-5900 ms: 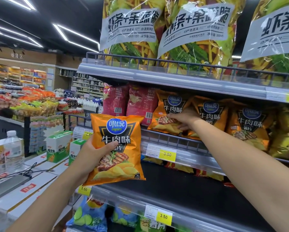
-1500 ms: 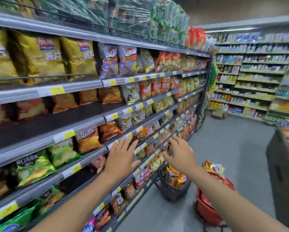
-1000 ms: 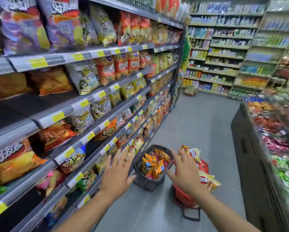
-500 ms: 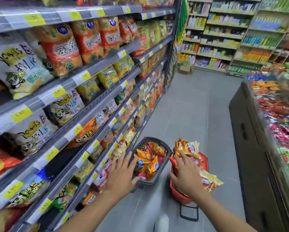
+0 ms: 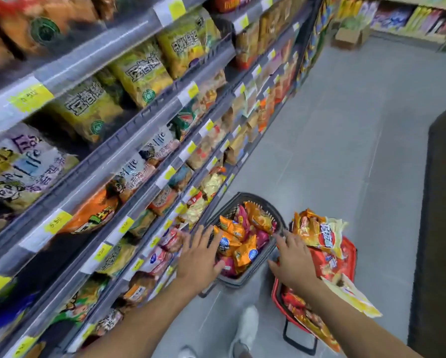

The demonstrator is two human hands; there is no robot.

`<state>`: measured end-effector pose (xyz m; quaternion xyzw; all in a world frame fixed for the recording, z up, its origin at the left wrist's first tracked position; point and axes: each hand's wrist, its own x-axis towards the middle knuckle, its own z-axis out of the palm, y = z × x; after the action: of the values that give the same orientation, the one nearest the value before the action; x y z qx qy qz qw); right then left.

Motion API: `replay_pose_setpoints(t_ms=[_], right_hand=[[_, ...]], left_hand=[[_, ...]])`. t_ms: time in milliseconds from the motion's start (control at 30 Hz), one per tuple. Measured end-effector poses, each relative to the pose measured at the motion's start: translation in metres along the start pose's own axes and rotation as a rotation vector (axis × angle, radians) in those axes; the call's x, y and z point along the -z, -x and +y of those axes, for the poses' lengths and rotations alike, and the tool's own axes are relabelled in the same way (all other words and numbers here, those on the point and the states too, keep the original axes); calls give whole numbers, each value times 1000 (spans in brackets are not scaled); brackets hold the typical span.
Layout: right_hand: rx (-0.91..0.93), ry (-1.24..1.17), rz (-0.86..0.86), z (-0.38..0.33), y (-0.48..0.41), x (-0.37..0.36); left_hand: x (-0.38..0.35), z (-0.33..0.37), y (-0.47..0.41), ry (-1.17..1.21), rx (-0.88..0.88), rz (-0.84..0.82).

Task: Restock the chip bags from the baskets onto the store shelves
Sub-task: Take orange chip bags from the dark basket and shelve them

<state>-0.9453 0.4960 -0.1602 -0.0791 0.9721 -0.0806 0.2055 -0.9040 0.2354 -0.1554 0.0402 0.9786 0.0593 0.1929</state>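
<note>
Left grip [image 5: 198, 257] and right grip [image 5: 294, 264] are both spread open, holding nothing; the chip bags [image 5: 245, 251] lie jumbled, with no common axis, in the black basket [image 5: 253, 196] between them, immediately right of the left grip, judged the nearer.

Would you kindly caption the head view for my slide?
Left hand and right hand, open, reach for chip bags in the black basket beside the shelves.

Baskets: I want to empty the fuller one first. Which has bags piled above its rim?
The red basket, farther from the shelves: its bags stick out over the rim, while the black basket's sit within its walls.
</note>
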Motion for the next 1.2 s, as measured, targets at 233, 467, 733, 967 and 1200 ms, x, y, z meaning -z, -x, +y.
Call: replay_pose_setpoints(t_ms=[233,467,733,967,1200], right_hand=[[26,27,-209,22,-76,-69],[-31,9,-338,46,-148,-156],[29,114,-351,49,-248,-233],[44,210,-346,48,-286,-277],[154,-61,-286,63,-272,-273]], left_hand=[[-65,-5,-76,82,55,-145],[-142,-20,-142,140,26,-252],[-226,-44,-191,216,-3,-300],[-260,-62,-196,307,19,-357],[-252,-72,-199,510,85,-367]])
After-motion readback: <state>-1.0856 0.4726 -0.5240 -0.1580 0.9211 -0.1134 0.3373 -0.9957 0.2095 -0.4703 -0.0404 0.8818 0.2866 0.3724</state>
